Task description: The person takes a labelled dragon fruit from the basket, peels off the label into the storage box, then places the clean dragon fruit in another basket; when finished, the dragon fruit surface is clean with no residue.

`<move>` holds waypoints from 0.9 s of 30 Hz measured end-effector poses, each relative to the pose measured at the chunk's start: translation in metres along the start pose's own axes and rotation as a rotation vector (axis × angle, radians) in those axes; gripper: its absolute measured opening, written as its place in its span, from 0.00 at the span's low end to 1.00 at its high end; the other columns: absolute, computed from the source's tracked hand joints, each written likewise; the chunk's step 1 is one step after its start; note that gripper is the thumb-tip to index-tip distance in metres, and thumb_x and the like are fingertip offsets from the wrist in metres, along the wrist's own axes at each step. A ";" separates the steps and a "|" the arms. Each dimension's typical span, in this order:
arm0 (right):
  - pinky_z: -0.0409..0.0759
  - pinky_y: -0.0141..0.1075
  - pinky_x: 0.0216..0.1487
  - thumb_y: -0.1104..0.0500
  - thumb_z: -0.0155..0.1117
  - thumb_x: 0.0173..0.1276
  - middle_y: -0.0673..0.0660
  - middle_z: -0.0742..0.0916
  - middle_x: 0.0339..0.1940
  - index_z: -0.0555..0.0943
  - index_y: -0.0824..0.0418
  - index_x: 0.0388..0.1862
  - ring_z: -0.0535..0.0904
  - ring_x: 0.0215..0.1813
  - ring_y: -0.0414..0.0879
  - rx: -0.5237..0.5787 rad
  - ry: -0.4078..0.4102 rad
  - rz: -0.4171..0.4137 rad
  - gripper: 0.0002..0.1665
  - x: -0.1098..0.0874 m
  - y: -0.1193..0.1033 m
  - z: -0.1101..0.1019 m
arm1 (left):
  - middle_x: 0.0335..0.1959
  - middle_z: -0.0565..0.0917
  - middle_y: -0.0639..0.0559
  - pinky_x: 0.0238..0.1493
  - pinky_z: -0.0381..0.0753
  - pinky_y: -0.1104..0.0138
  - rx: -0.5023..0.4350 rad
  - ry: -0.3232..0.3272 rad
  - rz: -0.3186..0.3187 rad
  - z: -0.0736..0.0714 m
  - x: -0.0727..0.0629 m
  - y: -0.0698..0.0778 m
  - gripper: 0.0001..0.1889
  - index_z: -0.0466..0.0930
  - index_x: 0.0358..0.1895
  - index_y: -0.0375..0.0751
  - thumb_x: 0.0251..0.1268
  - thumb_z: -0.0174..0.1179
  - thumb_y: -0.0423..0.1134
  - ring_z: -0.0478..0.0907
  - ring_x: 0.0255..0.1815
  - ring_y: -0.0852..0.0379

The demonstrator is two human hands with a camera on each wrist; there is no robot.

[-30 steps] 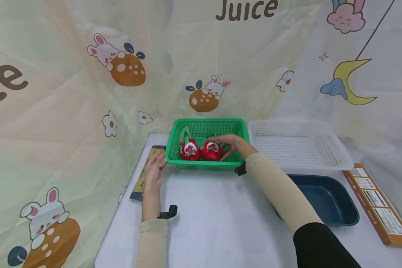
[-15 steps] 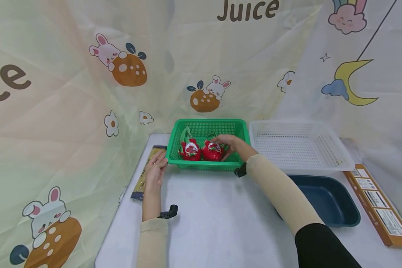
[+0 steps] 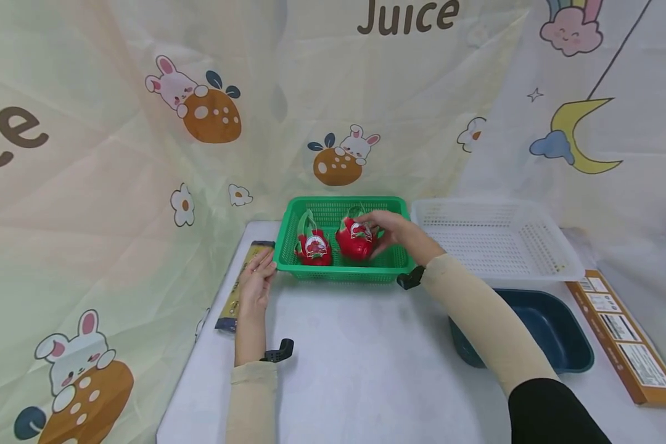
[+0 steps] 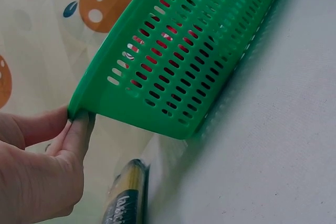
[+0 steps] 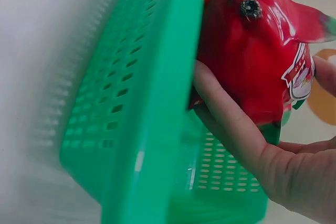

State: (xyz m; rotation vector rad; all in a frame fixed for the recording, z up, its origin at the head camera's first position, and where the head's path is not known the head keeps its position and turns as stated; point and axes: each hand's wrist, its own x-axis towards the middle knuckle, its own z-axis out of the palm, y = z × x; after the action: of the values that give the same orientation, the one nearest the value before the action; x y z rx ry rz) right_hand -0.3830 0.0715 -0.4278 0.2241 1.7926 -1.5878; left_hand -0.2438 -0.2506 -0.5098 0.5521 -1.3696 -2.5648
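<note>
My right hand [image 3: 385,231] grips a red dragon fruit [image 3: 356,242] with green-tipped scales and a label. In the right wrist view the fingers curl under this dragon fruit [image 5: 247,51], its dark stem end facing the camera beside the basket rim. A second dragon fruit [image 3: 314,248], also labelled, sits in the left part of the green basket [image 3: 341,272]. My left hand [image 3: 256,282] pinches the basket's front left corner; in the left wrist view thumb and fingers close on the rim of the basket [image 4: 152,93].
Right of the green basket stands a white perforated basket [image 3: 491,246]. In front of that is a dark blue basin [image 3: 555,327], partly behind my right arm, with a brown box [image 3: 627,342] beside it. A gold and navy packet [image 3: 234,305] lies near my left hand.
My right hand has lifted the right-hand dragon fruit slightly up and to the right, away from the other one, tilting it. My left hand stays on the basket corner.
</note>
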 end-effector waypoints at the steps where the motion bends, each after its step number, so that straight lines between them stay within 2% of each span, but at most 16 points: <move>1: 0.87 0.66 0.47 0.49 0.70 0.71 0.65 0.66 0.76 0.58 0.60 0.79 0.65 0.74 0.72 0.008 -0.002 -0.007 0.46 -0.003 -0.001 -0.001 | 0.74 0.72 0.35 0.53 0.85 0.73 -0.003 0.001 0.002 0.000 0.000 0.000 0.30 0.69 0.76 0.33 0.72 0.55 0.17 0.84 0.59 0.57; 5: 0.87 0.66 0.49 0.48 0.70 0.71 0.65 0.67 0.74 0.59 0.60 0.78 0.67 0.72 0.75 0.013 -0.020 -0.043 0.45 -0.014 -0.005 -0.001 | 0.74 0.72 0.34 0.56 0.85 0.73 -0.013 0.001 0.003 0.001 -0.001 0.000 0.30 0.68 0.76 0.32 0.72 0.55 0.17 0.82 0.62 0.55; 10: 0.87 0.64 0.52 0.47 0.68 0.73 0.64 0.70 0.71 0.62 0.61 0.75 0.69 0.71 0.72 0.024 -0.058 -0.083 0.41 -0.029 -0.007 0.000 | 0.74 0.73 0.35 0.57 0.84 0.72 -0.015 0.000 -0.006 0.000 -0.002 0.000 0.30 0.68 0.76 0.33 0.72 0.55 0.17 0.81 0.65 0.53; 15: 0.87 0.61 0.53 0.46 0.68 0.73 0.61 0.71 0.70 0.63 0.59 0.74 0.71 0.71 0.66 0.014 -0.081 -0.108 0.39 -0.040 -0.003 -0.001 | 0.74 0.72 0.36 0.56 0.85 0.73 -0.009 -0.004 -0.012 -0.001 -0.003 -0.001 0.30 0.68 0.76 0.33 0.72 0.55 0.18 0.82 0.63 0.55; 22: 0.85 0.63 0.57 0.46 0.65 0.75 0.64 0.67 0.73 0.59 0.61 0.78 0.64 0.75 0.67 0.053 -0.158 -0.148 0.42 -0.066 0.005 0.000 | 0.76 0.71 0.37 0.51 0.85 0.76 0.019 -0.036 0.001 -0.001 -0.004 0.000 0.30 0.66 0.77 0.33 0.74 0.54 0.19 0.83 0.61 0.58; 27: 0.86 0.61 0.56 0.48 0.65 0.76 0.63 0.68 0.71 0.63 0.61 0.76 0.65 0.74 0.67 0.062 -0.161 -0.194 0.38 -0.083 0.018 0.000 | 0.76 0.71 0.36 0.51 0.85 0.75 0.001 -0.042 -0.002 -0.001 -0.002 -0.001 0.30 0.66 0.77 0.32 0.73 0.54 0.18 0.85 0.55 0.60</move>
State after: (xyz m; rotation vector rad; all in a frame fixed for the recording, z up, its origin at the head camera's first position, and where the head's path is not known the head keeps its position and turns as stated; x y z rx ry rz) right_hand -0.3129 0.1027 -0.3914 -0.0501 1.6833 -1.7453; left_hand -0.2411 -0.2503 -0.5110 0.5028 -1.3845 -2.5910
